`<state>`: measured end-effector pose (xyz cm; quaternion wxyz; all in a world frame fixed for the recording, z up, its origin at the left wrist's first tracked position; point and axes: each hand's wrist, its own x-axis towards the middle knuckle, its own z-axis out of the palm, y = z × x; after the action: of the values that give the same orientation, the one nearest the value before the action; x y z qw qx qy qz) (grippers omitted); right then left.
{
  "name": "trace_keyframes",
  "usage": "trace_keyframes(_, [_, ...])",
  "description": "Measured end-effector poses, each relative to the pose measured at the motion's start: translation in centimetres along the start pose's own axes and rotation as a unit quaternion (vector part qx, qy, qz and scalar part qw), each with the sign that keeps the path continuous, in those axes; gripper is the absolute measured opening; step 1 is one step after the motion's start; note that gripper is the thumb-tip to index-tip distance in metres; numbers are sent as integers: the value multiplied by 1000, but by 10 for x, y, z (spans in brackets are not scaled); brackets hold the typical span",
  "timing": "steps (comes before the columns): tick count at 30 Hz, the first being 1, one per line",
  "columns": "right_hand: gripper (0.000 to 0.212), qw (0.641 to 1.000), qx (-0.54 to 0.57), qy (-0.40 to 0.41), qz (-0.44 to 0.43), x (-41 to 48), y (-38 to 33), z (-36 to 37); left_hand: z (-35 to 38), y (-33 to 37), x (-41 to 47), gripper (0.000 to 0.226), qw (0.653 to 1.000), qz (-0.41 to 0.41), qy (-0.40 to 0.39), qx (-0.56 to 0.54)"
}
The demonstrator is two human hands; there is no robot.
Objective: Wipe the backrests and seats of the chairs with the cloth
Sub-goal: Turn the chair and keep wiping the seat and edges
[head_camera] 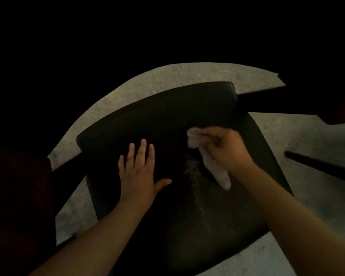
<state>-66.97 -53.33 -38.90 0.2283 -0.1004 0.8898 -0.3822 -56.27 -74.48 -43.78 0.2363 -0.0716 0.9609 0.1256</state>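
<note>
— Where is the cloth (220,175)?

— In the person's right hand (225,148). That grip is closed round it. The fingers curl over a bunched pale end, and the rest hangs out below the palm as a tapering tail.

— Is it on the chair (187,246)?

— Yes. The bunched end lies against the black upholstery at the foot of the backrest (157,114), towards the chair's right side. The tail trails down over the seat (237,216).

— And the left hand (136,174)?

— Its grip is wide and holds nothing. The fingers are straight and slightly spread, the thumb is out to the side, and the palm is down on the black surface. The picture is so dark there that one cannot tell whether the hand lies on the back of the seat or on the lower backrest.

— How do the two hands stand to each other?

— They are apart, with the left nearer the middle of the chair and the right further along. Between them a pale dusty streak (193,170) runs down the seat, starting just beside the cloth's tail and heading towards the front edge. Both forearms are bare and reach in from the bottom of the view.

— What lies around the chair?

— A speckled grey floor (177,74) shows beyond the backrest and on both sides of the seat. At the left edge a dark brownish piece of furniture (18,196) stands just beside the chair. On the right a dark slanting bar (317,166) crosses the floor, apart from the seat.
</note>
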Motion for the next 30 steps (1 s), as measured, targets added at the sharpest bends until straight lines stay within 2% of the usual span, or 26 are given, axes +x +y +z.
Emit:
trace_keyframes(2, [32, 997, -19, 74, -9, 33, -3, -6, 1, 0, -1, 103, 1000, 3, 4, 10])
trace_keyframes(4, [34, 995, -15, 101, 2, 66, -6, -4, 1, -1, -2, 103, 1000, 7, 5, 21])
trace_keyframes(8, [31, 998, 38, 52, 27, 78, -8, 25, 1, -1, -1, 104, 1000, 3, 4, 26])
trace_keyframes(12, [25, 996, 74, -39, -33, 16, 13, 38, 0, -1, 0, 104, 1000, 0, -4, 17])
trace_keyframes(15, [25, 989, 113, -95, 2, -13, 19, 28, -1, 0, 0, 104, 1000, 3, -12, 9])
trace_keyframes(17, [25, 984, 163, -68, 27, -3, 13, 18, -2, 0, -1, 104, 1000, 2, -12, 9])
trace_keyframes(19, [25, 983, 183, 1, 3, 23, -2, 9, -2, 0, -1, 104, 1000, 0, -10, 15])
trace_keyframes(22, [25, 991, 122, 52, -31, 78, -25, 2, -1, 1, -2, 104, 1000, 1, -8, 25])
trace_keyframes(25, [28, 996, -37, 56, -51, 126, -25, 9, 0, 1, -2, 104, 1000, -1, 0, 24])
trace_keyframes(27, [40, 987, -155, 39, -32, 141, -15, 21, 2, 1, -1, 103, 999, -1, -4, 33])
trace_keyframes(30, [44, 981, -179, 58, -47, 134, -2, 37, 3, 1, -1, 103, 999, -5, -8, 39])
